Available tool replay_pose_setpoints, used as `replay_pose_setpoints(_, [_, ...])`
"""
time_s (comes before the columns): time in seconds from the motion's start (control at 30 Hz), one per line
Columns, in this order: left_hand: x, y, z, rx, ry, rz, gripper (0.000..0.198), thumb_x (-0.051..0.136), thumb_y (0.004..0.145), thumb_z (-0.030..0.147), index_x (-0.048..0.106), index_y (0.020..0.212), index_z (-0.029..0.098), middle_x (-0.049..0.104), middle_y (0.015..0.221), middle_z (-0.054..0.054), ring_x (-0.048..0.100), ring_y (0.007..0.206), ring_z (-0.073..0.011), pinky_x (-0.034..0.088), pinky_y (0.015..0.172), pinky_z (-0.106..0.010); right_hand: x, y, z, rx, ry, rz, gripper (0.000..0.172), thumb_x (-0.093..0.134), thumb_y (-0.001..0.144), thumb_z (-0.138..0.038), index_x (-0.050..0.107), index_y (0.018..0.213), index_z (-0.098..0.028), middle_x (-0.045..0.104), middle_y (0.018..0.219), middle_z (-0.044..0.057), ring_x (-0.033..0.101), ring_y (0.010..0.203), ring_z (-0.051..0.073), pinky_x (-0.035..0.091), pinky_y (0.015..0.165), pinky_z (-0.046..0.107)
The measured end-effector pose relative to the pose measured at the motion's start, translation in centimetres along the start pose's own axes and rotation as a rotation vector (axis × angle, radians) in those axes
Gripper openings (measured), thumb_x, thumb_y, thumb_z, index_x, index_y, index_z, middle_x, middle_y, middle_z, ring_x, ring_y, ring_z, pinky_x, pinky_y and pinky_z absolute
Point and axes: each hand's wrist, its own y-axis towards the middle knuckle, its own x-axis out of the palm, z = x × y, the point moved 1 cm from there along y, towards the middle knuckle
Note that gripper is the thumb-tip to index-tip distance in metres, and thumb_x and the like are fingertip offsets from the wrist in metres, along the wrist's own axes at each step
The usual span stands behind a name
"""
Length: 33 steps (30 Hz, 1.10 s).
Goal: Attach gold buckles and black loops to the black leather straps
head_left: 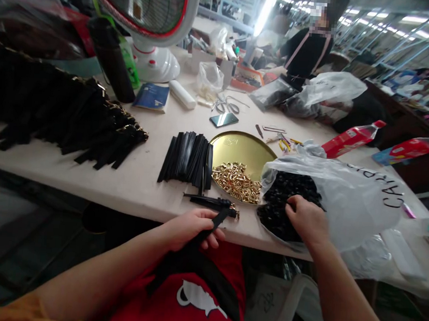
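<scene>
My left hand [199, 228] is closed around a black strap [216, 223] at the table's front edge. Just beyond it lie a few finished-looking black straps [212, 202] with gold buckles at their right end. My right hand [305, 217] reaches into a clear plastic bag [357, 203] full of small black pieces [288, 196]; its fingertips are among them, and whether they pinch one is hidden. Between the hands, a round gold tray [237, 150] bears a heap of small gold buckles [240, 184]. Left of the tray lies a bundle of flat black strips [187, 159].
A large pile of black straps [57, 112] covers the left side. Behind stand a fan [155, 62], a dark bottle [111, 60] and a blue booklet [152, 96]. A phone [223, 120], scissors [226, 104], pliers [284, 144] and red-labelled bottles [354, 138] lie further back. A person [306, 50] is beyond the table.
</scene>
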Motion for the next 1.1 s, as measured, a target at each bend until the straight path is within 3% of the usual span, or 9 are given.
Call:
replay_pose_setpoints(0.07, [-0.1, 0.2, 0.0, -0.021, -0.026, -0.002, 0.029, 0.046, 0.069, 0.012, 0.054, 0.096, 0.012, 0.067, 0.075, -0.005, 0.058, 0.052, -0.008, 0.042, 0.042, -0.015, -0.3, -0.7, -0.8, 0.094, 0.301, 0.056, 0.019, 0.052, 0.075, -0.03, 0.058, 0.087, -0.017, 0.064, 0.076, 0.008, 0.059, 0.069, 0.021, 0.039, 0.062, 0.031])
replay_pose_setpoints(0.13, [-0.1, 0.4, 0.1, -0.042, -0.047, -0.004, 0.03, 0.046, 0.068, 0.011, 0.055, 0.096, 0.012, 0.067, 0.075, -0.006, 0.059, 0.053, -0.0085, 0.042, 0.042, -0.015, -0.5, -1.7, -2.6, 0.175, 0.744, 0.013, 0.02, 0.057, 0.072, -0.034, 0.057, 0.085, -0.019, 0.063, 0.075, 0.005, 0.058, 0.067, 0.018, 0.041, 0.063, 0.029])
replay_pose_setpoints(0.27, [0.1, 0.6, 0.5, -0.07, -0.103, -0.014, 0.033, 0.045, 0.067, 0.01, 0.056, 0.098, 0.011, 0.066, 0.078, -0.007, 0.061, 0.057, -0.0098, 0.044, 0.044, -0.015, -0.5, -4.0, -8.5, 0.224, 1.521, -0.348, 0.023, 0.067, 0.065, -0.036, 0.055, 0.078, -0.021, 0.064, 0.079, 0.001, 0.056, 0.067, 0.013, 0.043, 0.065, 0.026])
replay_pose_setpoints(0.43, [0.0, 0.4, 1.1, -0.125, -0.142, 0.015, 0.037, 0.045, 0.063, 0.008, 0.058, 0.098, 0.012, 0.066, 0.084, -0.008, 0.062, 0.063, -0.0112, 0.045, 0.047, -0.016, 0.2, -5.4, -13.3, 0.379, 1.928, -0.591, 0.021, 0.072, 0.064, -0.031, 0.057, 0.073, -0.02, 0.061, 0.067, -0.004, 0.053, 0.059, 0.008, 0.042, 0.061, 0.021])
replay_pose_setpoints(0.57, [-0.5, 0.8, 0.6, -0.137, -0.13, 0.004, 0.036, 0.046, 0.065, 0.011, 0.057, 0.099, 0.012, 0.065, 0.084, -0.008, 0.059, 0.061, -0.0103, 0.041, 0.047, -0.017, 0.9, -5.5, -14.5, 0.469, 2.1, -0.628, 0.019, 0.072, 0.064, -0.028, 0.056, 0.066, -0.019, 0.059, 0.058, -0.005, 0.052, 0.053, 0.006, 0.041, 0.055, 0.018])
replay_pose_setpoints(0.7, [-1.4, 1.5, -0.1, 0.028, 0.043, 0.072, 0.031, 0.046, 0.077, 0.03, 0.057, 0.1, 0.012, 0.061, 0.073, -0.003, 0.041, 0.047, -0.0048, 0.027, 0.041, -0.017, 1.3, -5.6, -14.7, 0.578, 2.156, -0.644, 0.025, 0.073, 0.063, -0.026, 0.06, 0.084, -0.021, 0.067, 0.072, -0.001, 0.058, 0.058, 0.008, 0.045, 0.058, 0.019])
replay_pose_setpoints(0.77, [-1.8, 1.6, -0.1, 0.119, 0.182, 0.122, 0.039, 0.04, 0.082, 0.043, 0.06, 0.092, 0.011, 0.054, 0.064, 0.0, 0.034, 0.047, -0.0051, 0.024, 0.042, -0.018, 1.3, -5.7, -14.7, 0.616, 2.174, -0.654, 0.032, 0.073, 0.063, -0.026, 0.061, 0.092, -0.021, 0.069, 0.079, 0.001, 0.06, 0.062, 0.008, 0.047, 0.062, 0.02])
replay_pose_setpoints(0.87, [-2.1, 1.7, 0.4, 0.239, 0.386, 0.18, 0.038, 0.041, 0.082, 0.044, 0.059, 0.08, 0.011, 0.046, 0.06, 0.003, 0.037, 0.053, -0.0071, 0.029, 0.048, -0.019, 1.1, -5.9, -15.1, 0.608, 2.187, -0.667, 0.03, 0.073, 0.063, -0.027, 0.063, 0.091, -0.021, 0.068, 0.077, 0.0, 0.061, 0.063, 0.008, 0.048, 0.065, 0.02])
replay_pose_setpoints(1.1, [-1.8, 1.2, 0.7, 0.394, 0.749, 0.324, 0.023, 0.042, 0.083, 0.031, 0.058, 0.078, 0.015, 0.059, 0.073, 0.0, 0.052, 0.068, -0.0126, 0.036, 0.061, -0.021, 1.0, -6.5, -16.1, 0.514, 2.036, -0.553, 0.024, 0.071, 0.066, -0.032, 0.065, 0.088, -0.024, 0.066, 0.079, -0.002, 0.06, 0.065, 0.009, 0.049, 0.071, 0.026])
